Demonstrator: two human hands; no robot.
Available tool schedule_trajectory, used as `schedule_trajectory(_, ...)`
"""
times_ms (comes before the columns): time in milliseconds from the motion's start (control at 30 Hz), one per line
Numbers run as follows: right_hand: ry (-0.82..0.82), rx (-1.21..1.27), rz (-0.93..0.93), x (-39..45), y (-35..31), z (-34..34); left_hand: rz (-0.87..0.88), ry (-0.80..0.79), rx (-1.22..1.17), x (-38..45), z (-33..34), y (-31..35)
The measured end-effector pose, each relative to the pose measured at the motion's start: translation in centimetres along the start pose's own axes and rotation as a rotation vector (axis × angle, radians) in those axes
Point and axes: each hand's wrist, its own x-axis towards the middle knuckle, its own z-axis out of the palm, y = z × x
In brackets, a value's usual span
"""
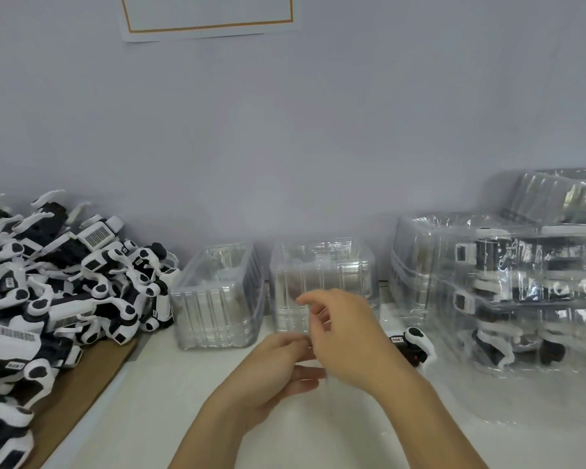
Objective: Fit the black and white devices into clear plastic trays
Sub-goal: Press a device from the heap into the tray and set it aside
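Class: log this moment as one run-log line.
left hand: holding clear tray | right hand: pinching tray | loose device: on table | phase: tray handling

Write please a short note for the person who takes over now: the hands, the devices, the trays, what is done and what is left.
Left hand and right hand: both meet at the front of the right tray stack; motion blur hides whether they hold a clear tray.
Pile of loose devices: left, partly on cardboard.
Left tray stack: empty trays beside the pile.
Single device: loose on the table, right of the hands.
Done: packed trays stacked at right.
Left: most of the pile and the single device.
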Motion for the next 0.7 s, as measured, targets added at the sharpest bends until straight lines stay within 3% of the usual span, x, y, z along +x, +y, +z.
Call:
schedule_trajectory(100, -0.056, 0.025, 0.004, -0.2, -0.1, 0.8, -0.003, -0.046, -0.043, -0.1, -0.5, -0.2)
schedule_trajectory(167, -0.108, 0.000, -0.014, -0.4, -0.3, 1.2, -0.009, 0.010, -0.013, -0.1, -1.1, -0.3)
schedule_trajectory(267, -0.167, -0.080, -0.045, -0.9, -0.4, 1.7, -0.009, 0.232, 0.054, -0.1, -1.9, -0.4)
schedule_trajectory(400, -0.221, -0.211, 0.020, -1.3, 0.0, 2.1, 0.036, 0.487, -0.029, -0.2, -2.9, -0.2)
schedule_trajectory(700, -0.188, -0.303, 0.176, -1.2, 0.7, 1.3, 0.111, 0.570, -0.113, -0.6, -3.3, 0.4)
